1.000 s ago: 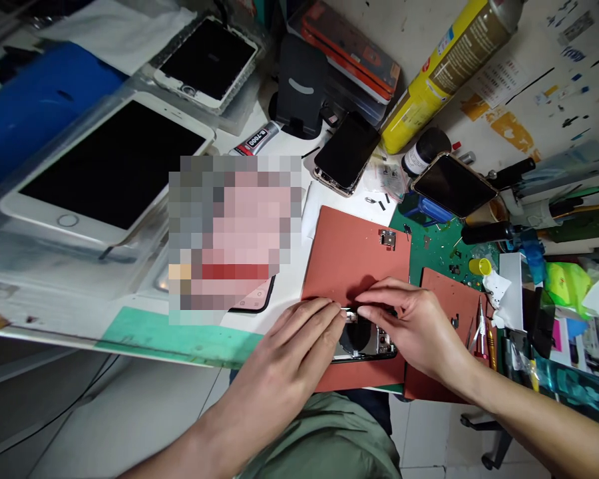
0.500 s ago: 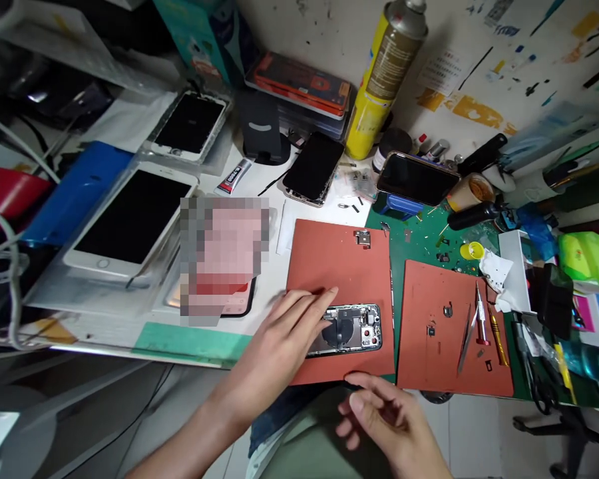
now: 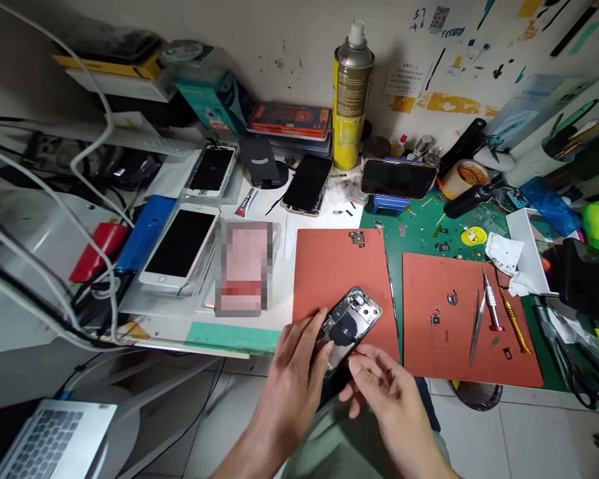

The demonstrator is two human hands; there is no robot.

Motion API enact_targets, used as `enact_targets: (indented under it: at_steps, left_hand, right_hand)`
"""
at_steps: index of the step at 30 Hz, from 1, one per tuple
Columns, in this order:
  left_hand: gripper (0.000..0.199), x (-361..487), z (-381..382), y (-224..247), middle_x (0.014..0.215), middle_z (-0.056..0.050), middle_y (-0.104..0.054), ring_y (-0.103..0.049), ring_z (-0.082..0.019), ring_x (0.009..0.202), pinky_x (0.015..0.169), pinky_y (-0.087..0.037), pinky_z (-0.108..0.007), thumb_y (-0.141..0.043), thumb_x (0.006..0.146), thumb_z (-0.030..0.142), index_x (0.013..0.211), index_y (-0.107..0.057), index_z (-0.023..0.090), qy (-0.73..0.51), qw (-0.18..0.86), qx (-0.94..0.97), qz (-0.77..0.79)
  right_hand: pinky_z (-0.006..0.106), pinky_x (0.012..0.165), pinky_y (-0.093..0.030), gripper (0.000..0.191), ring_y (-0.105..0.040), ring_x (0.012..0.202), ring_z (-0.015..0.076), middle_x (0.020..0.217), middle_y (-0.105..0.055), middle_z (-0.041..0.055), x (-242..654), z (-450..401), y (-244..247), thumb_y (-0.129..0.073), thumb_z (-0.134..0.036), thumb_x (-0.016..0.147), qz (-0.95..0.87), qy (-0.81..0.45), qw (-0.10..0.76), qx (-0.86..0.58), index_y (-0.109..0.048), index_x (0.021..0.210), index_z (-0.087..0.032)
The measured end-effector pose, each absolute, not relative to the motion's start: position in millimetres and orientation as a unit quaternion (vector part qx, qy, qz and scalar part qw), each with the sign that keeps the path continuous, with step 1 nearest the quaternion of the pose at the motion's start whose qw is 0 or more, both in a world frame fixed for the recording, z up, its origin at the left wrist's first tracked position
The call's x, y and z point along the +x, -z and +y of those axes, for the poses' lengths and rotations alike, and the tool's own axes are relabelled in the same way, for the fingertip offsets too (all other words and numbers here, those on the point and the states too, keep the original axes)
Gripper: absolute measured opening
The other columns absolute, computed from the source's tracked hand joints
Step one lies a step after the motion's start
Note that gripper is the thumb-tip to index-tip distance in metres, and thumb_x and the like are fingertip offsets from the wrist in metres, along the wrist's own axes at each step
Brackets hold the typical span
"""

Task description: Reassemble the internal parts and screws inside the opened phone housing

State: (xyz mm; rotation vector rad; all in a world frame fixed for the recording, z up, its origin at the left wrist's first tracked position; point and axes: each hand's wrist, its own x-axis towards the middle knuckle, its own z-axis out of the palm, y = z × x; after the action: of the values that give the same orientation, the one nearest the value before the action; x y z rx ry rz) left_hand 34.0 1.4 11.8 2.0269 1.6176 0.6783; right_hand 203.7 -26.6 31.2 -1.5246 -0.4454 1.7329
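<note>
An opened phone body, its back off and inner parts bare, is tilted up over the front of the left red mat. My left hand grips its lower left end between thumb and fingers. My right hand is at the phone's lower right edge, fingers curled and thumb against the index finger. Whether that hand touches the phone, or pinches something small, I cannot make out. A small metal part lies at the mat's top edge.
On the right red mat lie tweezers, a silver screwdriver, a gold screwdriver and small parts. A spray can stands at the back. Several phones, including a white one, cover the left side.
My left hand has lifted and turned the phone body, so its camera end points up and right. My right hand has come close to its edge. The view has shifted.
</note>
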Motion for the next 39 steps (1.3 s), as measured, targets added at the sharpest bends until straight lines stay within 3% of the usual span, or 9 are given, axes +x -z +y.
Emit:
enact_targets:
  at_steps: [4,8,13,15,24,39]
  left_hand:
    - [0.052,48.8,-27.3,-12.0,0.148,-0.015,-0.066,-0.068,-0.026,0.134,0.101,-0.066,-0.042,-0.049,0.11,0.026,0.161,-0.042,0.022,-0.243,0.249,0.712,0.61]
    - [0.062,52.3,-40.5,-8.4,0.151,-0.015,-0.065,-0.066,-0.024,0.137,0.104,-0.065,-0.039,-0.05,0.11,0.03,0.168,-0.031,0.019,-0.232,0.256,0.745,0.571]
    - [0.056,25.7,-6.6,-7.8,0.158,-0.014,-0.06,-0.06,-0.026,0.144,0.116,-0.056,-0.039,-0.054,0.111,0.038,0.159,-0.047,0.009,-0.205,0.135,0.858,0.451]
    - [0.056,13.8,15.5,-8.1,0.16,-0.01,-0.059,-0.058,-0.029,0.146,0.118,-0.053,-0.042,-0.055,0.11,0.044,0.154,-0.055,0.01,-0.176,0.083,0.899,0.392]
    - [0.058,5.8,59.8,-4.1,0.163,-0.004,-0.055,-0.051,-0.023,0.152,0.132,-0.036,-0.041,-0.052,0.11,0.053,0.152,-0.058,0.014,-0.156,0.062,0.946,0.277]
    - [0.053,3.6,55.8,2.5,0.166,-0.002,-0.051,-0.044,-0.023,0.157,0.133,-0.032,-0.04,-0.055,0.111,0.044,0.154,-0.055,0.013,-0.145,0.078,0.941,0.296]
  right_hand:
    - [0.029,0.055,-0.053,0.056,-0.065,0.061,0.0168,0.077,-0.068,0.003,229.6,-6.5,-26.4,-0.076,-0.07,0.086,-0.339,-0.574,0.326,-0.671,-0.074,0.105,-0.017]
    - [0.032,0.056,-0.054,0.05,-0.067,0.059,0.0203,0.077,-0.073,0.0065,249.4,16.9,-24.3,-0.066,-0.066,0.093,-0.467,-0.449,0.272,-0.711,-0.079,0.101,-0.019]
    - [0.033,0.06,-0.056,0.041,-0.073,0.065,0.0228,0.087,-0.08,0.0082,252.0,24.8,-20.3,-0.058,-0.056,0.103,-0.573,-0.321,0.252,-0.711,-0.081,0.099,-0.022]
    - [0.032,0.061,-0.056,0.038,-0.074,0.068,0.0227,0.088,-0.08,0.008,250.3,22.9,-19.2,-0.057,-0.052,0.105,-0.596,-0.294,0.245,-0.706,-0.081,0.1,-0.023]
    - [0.027,0.069,-0.058,0.026,-0.076,0.075,0.0192,0.092,-0.077,0.006,246.2,14.2,-16.8,-0.054,-0.035,0.109,-0.624,-0.26,0.239,-0.697,-0.077,0.108,-0.023]
    - [0.022,0.068,-0.059,0.017,-0.075,0.073,0.0145,0.091,-0.076,0.0032,243.6,15.7,-19.8,-0.058,-0.023,0.107,-0.667,-0.208,0.263,-0.665,-0.074,0.108,-0.022]
